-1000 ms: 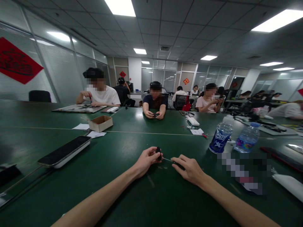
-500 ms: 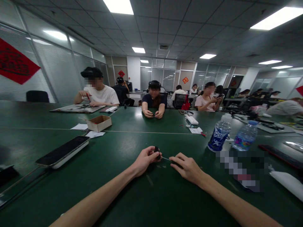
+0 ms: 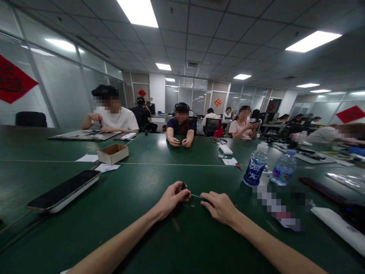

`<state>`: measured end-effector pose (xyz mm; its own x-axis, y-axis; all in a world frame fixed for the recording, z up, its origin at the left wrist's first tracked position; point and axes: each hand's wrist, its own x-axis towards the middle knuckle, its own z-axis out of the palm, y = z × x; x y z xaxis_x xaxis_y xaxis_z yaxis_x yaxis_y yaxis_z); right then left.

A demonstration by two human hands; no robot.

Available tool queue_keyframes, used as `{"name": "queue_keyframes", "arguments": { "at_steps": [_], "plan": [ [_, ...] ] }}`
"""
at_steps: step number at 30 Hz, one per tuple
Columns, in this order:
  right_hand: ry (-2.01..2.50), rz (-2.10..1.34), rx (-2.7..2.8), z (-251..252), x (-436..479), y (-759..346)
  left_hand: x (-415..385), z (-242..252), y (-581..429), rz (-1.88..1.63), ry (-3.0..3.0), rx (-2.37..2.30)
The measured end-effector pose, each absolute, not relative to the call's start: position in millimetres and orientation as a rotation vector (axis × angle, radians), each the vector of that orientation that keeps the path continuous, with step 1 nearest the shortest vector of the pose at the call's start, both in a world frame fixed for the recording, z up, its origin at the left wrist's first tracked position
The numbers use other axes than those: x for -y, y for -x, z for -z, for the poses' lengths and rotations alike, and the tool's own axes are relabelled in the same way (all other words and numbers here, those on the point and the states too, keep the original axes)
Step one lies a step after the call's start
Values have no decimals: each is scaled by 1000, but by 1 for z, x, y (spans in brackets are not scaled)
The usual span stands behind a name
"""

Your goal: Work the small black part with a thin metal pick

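Observation:
My left hand (image 3: 173,198) is closed around a small black part (image 3: 184,186), pinched between thumb and fingers a little above the green table. Most of that part is hidden by the fingers. From its right side a thin metal shaft (image 3: 196,196), like that of a screwdriver, runs across to my right hand (image 3: 219,205). The fingers of my right hand close on the shaft's other end, and its handle is hidden under them. Whether the tip touches the black part or sits in it cannot be made out.
Two water bottles (image 3: 256,165) stand at the right, near a blurred-out patch and a white packet (image 3: 338,226). At the left are a phone on a white box (image 3: 67,192) and an open cardboard box (image 3: 113,154). Several people sit around; one opposite (image 3: 181,125) handles something small.
The view has tilted up and turned slightly right, so everything sits lower and further left. My hands keep nearly the same grip, with the shaft still between them.

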<state>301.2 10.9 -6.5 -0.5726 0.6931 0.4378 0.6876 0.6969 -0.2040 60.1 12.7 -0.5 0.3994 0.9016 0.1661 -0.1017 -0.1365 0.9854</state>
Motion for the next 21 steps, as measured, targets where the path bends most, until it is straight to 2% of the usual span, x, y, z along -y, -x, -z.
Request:
{"name": "queue_keyframes", "arguments": {
  "at_steps": [4,12,21],
  "plan": [
    [1141,-82,2194,9,-17,-301,-8,-1,-64,-919,-1527,-761],
    [1062,-125,2347,7,-13,-298,-16,9,-63,-1102,-1308,-740],
    [956,-174,2465,2,-10,-299,-14,8,-62,-1133,-1219,-722]
  ]
}}
